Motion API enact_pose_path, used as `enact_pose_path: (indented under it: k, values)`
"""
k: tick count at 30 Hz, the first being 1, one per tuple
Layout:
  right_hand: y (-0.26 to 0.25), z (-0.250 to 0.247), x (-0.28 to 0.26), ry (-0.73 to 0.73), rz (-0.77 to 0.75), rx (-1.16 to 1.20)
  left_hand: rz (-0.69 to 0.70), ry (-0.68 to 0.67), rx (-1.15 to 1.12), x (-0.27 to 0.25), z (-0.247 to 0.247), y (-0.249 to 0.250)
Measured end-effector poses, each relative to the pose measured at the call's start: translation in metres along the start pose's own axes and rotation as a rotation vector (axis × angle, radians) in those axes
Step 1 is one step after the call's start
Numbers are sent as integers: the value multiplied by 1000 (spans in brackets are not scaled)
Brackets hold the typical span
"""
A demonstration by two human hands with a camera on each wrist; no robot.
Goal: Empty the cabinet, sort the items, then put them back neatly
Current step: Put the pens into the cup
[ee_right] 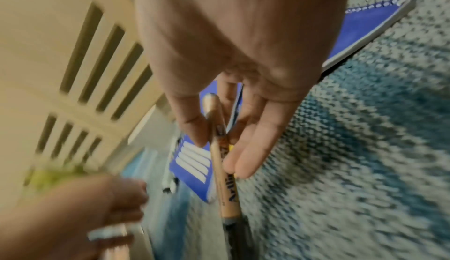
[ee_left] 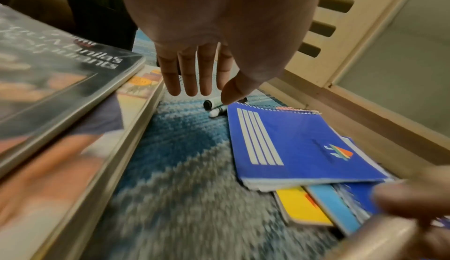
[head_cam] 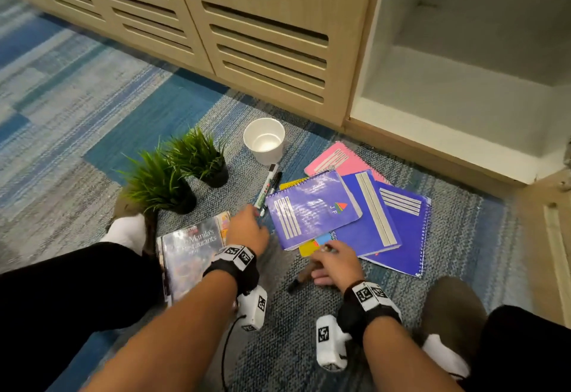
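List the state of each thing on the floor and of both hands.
Cabinet: open, shelves bare.
White cup: upright, empty.
Two potted plants: upright.
Notebooks: closed, overlapping untidily.
Two markers: capped, lying flat.
Left hand: fingers straight, reaching toward the markers.
Right hand: pinches a tan marker.

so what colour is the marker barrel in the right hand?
Tan barrel with black lettering, pinched by the right hand; clearest in the right wrist view.
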State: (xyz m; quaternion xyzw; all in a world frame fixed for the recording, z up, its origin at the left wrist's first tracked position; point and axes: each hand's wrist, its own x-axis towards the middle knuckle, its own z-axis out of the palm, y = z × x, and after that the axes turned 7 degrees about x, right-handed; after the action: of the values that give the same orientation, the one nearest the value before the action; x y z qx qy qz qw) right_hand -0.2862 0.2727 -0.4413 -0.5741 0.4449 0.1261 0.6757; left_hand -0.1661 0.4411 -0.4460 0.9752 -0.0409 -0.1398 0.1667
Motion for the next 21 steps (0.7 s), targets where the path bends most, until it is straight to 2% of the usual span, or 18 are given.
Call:
enact_pose_path:
  k: [2, 4, 7, 9, 13, 17, 21]
  values:
    - [-18, -2, 2, -27, -12, 170, -16, 0, 57, 28, -2, 0]
    - [-24, -3, 7, -55, 2, 304, -45, -68, 116, 53, -4, 2]
    - [-16, 3, 19, -124, 100, 486, -69, -196, 205, 76, -1, 7]
    - [-9, 9, 21, -200, 164, 574, -51, -231, 252, 83, 6, 8]
    - [-4, 14, 20, -254, 209, 609, -48, -204, 301, 87, 14, 10]
    - [-1, 15, 26, -193, 226, 602, -68, -234, 316, 84, 9, 9]
    - [-7, 20, 30, -139, 186, 492, -175, -231, 218, 66, -9, -5]
